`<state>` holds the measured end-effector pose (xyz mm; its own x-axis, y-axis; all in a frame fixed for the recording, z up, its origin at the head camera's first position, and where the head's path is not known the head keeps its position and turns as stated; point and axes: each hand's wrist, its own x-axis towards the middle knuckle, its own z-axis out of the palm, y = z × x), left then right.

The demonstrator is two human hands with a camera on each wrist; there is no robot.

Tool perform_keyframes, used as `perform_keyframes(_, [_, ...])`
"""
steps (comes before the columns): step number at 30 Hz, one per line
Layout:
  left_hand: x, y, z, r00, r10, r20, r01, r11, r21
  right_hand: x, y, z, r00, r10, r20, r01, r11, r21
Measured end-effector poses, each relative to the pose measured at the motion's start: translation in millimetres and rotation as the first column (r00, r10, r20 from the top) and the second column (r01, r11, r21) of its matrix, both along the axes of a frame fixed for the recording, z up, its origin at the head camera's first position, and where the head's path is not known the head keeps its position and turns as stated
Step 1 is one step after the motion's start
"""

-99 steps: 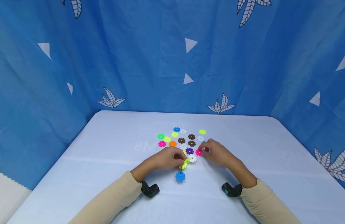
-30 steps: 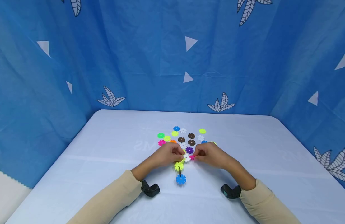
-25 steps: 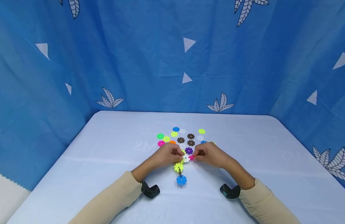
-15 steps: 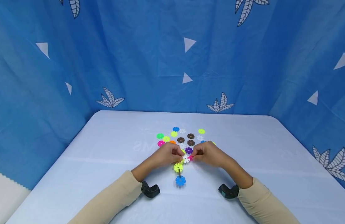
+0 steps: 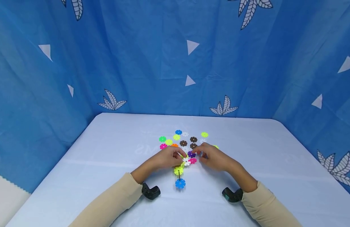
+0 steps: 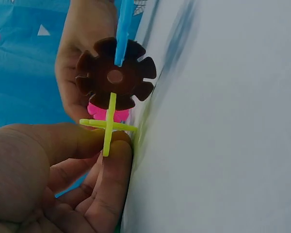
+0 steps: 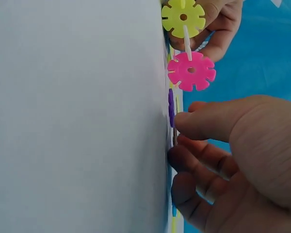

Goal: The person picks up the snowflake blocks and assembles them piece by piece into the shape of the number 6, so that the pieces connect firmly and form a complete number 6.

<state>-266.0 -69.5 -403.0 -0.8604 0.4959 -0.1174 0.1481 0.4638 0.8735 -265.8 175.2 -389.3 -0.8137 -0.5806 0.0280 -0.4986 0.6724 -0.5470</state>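
Observation:
My left hand [image 5: 169, 157] pinches a chain of slotted plastic snowflake discs between thumb and fingers. In the left wrist view, they grip it at two crossed yellow discs [image 6: 108, 131]; beyond are a brown disc [image 6: 96, 77] and a blue one [image 6: 124, 24]. The blue disc [image 5: 180, 186] hangs at the near end in the head view. A white disc [image 5: 186, 162] and a pink disc [image 7: 194, 81] form the other end. Off the pink disc, my right hand [image 5: 216, 158] holds nothing, fingers spread and loosely bent. Its fingertips are right at a purple disc [image 5: 191, 155] on the table.
Several loose discs lie flat beyond my hands, among them a green one [image 5: 162, 139], a brown one [image 5: 193, 139] and a blue one [image 5: 178, 132]. A white cloth covers the table [image 5: 121, 135]. Blue curtain [image 5: 152, 63] surrounds its back and sides.
My right hand brought the pink disc leftward to the white disc, where it now stays joined. The right hand has since let go and moved to the purple disc. The left hand keeps its chain.

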Motion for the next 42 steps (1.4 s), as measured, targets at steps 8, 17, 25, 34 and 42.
perform_keyframes(8, [-0.7,-3.7,4.2,0.999,0.028,0.022,-0.028,1.000,-0.004,-1.8,4.8,-3.3,0.999,-0.007,0.040,0.005,0.999,0.053])
perform_keyframes(17, [-0.8,-3.2,1.6,1.000,0.018,-0.021,-0.018,1.000,-0.006,-3.4,5.7,-5.9,0.998,-0.058,0.012,0.057,0.997,0.048])
perform_keyframes(25, [0.9,-2.6,2.0,0.997,-0.017,-0.082,0.016,1.000,-0.013,-4.0,11.0,-2.6,0.987,-0.091,0.129,0.102,0.992,-0.079])
perform_keyframes(34, [0.2,-2.1,3.0,0.997,-0.016,-0.079,0.016,1.000,-0.001,-8.3,17.8,-5.1,0.909,-0.104,0.403,0.238,0.924,-0.299])
perform_keyframes(42, [1.1,-1.9,1.6,0.997,-0.030,-0.068,0.031,0.999,0.016,-7.9,18.2,-8.9,0.887,-0.032,0.461,0.217,0.909,-0.356])
